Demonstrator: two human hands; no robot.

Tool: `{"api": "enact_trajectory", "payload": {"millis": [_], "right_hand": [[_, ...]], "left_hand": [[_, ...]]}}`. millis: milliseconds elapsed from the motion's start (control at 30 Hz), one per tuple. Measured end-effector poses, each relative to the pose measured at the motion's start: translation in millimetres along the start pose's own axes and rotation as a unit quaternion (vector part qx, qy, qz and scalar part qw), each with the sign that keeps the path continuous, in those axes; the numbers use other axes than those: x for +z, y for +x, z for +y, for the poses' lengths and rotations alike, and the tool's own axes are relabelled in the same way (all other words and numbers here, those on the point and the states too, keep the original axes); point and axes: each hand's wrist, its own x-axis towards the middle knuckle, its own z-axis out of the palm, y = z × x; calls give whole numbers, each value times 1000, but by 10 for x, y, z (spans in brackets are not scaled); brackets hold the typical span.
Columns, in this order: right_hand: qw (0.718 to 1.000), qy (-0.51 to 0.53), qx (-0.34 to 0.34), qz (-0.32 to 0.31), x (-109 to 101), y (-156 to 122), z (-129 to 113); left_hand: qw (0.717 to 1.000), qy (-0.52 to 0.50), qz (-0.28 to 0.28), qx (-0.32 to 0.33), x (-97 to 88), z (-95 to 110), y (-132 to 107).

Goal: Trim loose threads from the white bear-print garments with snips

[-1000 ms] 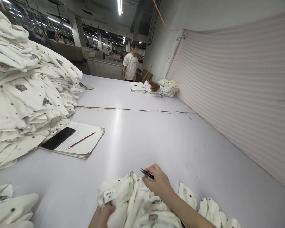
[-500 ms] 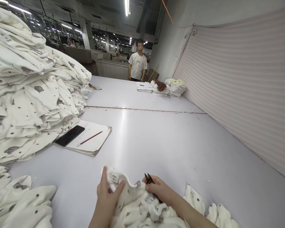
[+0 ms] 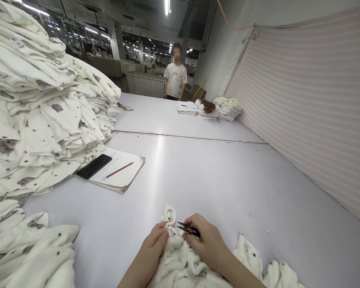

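A white garment (image 3: pixel 180 264) with small dark dots lies bunched at the near edge of the table. My left hand (image 3: pixel 154 244) is closed on it, pinching the cloth beside a rolled, cuff-like end (image 3: pixel 169 216) that stands up. My right hand (image 3: pixel 205 238) grips black thread snips (image 3: pixel 189 229). Their two blades are apart and point left at the cloth near the rolled end; whether they touch it I cannot tell. More of the white dotted cloth (image 3: pixel 249 254) lies right of my right forearm.
A tall heap of white printed garments (image 3: pixel 48 120) fills the left side, with more (image 3: pixel 45 256) below. Beside it lie a notepad (image 3: pixel 129 172), a black phone (image 3: pixel 94 166) and a red pencil (image 3: pixel 118 171). Folded stacks (image 3: pixel 228 109) and a person (image 3: pixel 175 80) are at the far end.
My left hand has moved right and let go of the spread, labelled edge; it now pinches by the rolled end. The snips have turned from pointing up to pointing left. The view has shifted slightly.
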Motion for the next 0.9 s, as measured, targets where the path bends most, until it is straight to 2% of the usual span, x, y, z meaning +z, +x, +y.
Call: {"api": "enact_trajectory", "payload": {"millis": [67,133,300,467,633,900], "right_hand": [[992,-108,-62,-1,-47,-76,-60],[974,-205,-100,-4,-61,-112,-105],[947,-290,-133,-31,-6,-64,-164],[937,-314,-147,-33,27,-23,-176],[956,-271,-106,25,0,-42,-138],[941,-303,-146,-37,-10,-81,-243]], "left_hand": [[996,-75,8,-38,26,11,-23],[992,-120,14,-45,61,35,-55],[990,-136,24,-41,115,105,-109],[988,-142,28,-51,107,111,-109],[986,-152,30,-62,104,82,-93],[989,-127,33,-65,76,56,-64]]}}
